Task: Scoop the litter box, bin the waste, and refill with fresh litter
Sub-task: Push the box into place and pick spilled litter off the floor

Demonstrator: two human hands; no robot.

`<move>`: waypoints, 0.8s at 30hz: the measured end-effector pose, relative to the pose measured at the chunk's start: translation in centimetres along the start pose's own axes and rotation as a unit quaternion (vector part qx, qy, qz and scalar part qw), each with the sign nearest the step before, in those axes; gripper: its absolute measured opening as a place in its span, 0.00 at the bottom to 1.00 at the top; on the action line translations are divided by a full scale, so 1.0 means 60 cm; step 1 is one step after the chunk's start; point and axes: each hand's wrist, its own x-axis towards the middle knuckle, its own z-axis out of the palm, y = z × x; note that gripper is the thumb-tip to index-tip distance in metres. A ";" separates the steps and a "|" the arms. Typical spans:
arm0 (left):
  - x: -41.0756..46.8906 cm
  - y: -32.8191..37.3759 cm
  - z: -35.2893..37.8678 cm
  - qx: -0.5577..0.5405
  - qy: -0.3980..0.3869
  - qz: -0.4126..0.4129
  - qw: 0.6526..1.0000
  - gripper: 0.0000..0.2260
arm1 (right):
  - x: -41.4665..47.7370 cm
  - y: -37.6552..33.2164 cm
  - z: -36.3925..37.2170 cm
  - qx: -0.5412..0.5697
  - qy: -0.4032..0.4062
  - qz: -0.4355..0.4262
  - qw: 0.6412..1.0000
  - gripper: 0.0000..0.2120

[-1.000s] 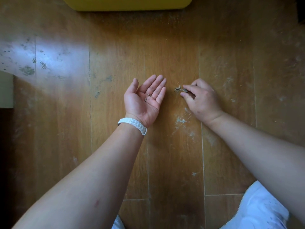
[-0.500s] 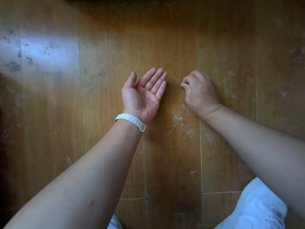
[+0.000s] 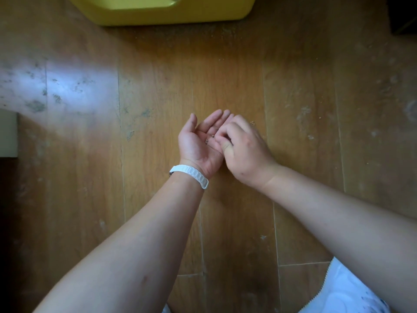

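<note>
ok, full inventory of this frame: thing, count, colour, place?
yellow tub: one, yellow, top edge, cut off
floor: one, brown wood planks, dusty, under everything
litter in palm: few grains, brownish, on the left palm
litter on floor: few grains, brownish, just beyond the right hand
pale block: one, off-white, left edge
white cloth: one, white, bottom right corner
wristband: one, white, left wrist
left hand: palm up, fingers straight, centre
right hand: fingers curled over the left palm; any pinch hidden

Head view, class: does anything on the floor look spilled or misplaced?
Yes. Loose litter grains lie on the floor beside the right hand, more specks near the yellow box; a few sit in the left hand.
</note>
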 end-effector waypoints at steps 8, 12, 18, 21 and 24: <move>-0.012 0.014 -0.004 -0.012 -0.021 0.008 1.000 0.26 | -0.005 0.001 -0.010 0.024 -0.005 -0.036 0.999 0.10; -0.019 0.028 -0.013 -0.002 -0.008 0.015 1.000 0.26 | 0.002 0.076 -0.034 -0.042 0.031 0.055 0.997 0.09; -0.022 0.026 -0.011 -0.001 0.001 0.017 1.000 0.26 | 0.008 0.145 -0.048 -0.079 -0.029 0.093 0.992 0.14; -0.020 0.022 -0.010 0.000 0.006 0.014 1.000 0.26 | 0.018 0.145 -0.045 -0.068 -0.030 0.070 0.995 0.14; -0.016 0.019 -0.009 -0.001 0.005 0.015 1.000 0.26 | 0.023 0.150 -0.042 -0.065 -0.023 0.052 0.996 0.10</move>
